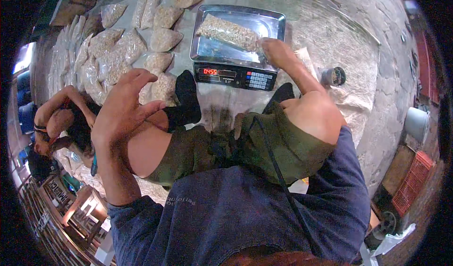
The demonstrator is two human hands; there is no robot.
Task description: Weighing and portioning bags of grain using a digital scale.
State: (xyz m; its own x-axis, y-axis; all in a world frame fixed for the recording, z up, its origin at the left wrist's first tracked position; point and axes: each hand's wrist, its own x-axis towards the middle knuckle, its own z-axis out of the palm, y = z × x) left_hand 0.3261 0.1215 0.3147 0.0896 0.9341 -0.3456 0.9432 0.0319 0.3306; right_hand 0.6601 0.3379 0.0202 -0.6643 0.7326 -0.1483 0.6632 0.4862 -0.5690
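Note:
A clear plastic bag of pale, grain-like pieces [228,32] lies slantwise on the steel pan [239,59] of a digital scale [235,76]. The scale's red display is lit and reads 0.455. My right hand [277,53] is at the bag's right end, over the pan; its fingertips are partly hidden, so I cannot tell whether they grip the bag. My left hand [124,105] is raised over my left knee, empty, with thumb and fingers apart. Below and beyond it are many similar filled bags [116,53] on the floor sheet.
A small round container [334,77] with dark contents stands on a pale woven sack [354,53] at the right. Another person [67,121] crouches at the left, beside the bags. Farther right are a white bucket [417,124] and a red plastic crate [412,182].

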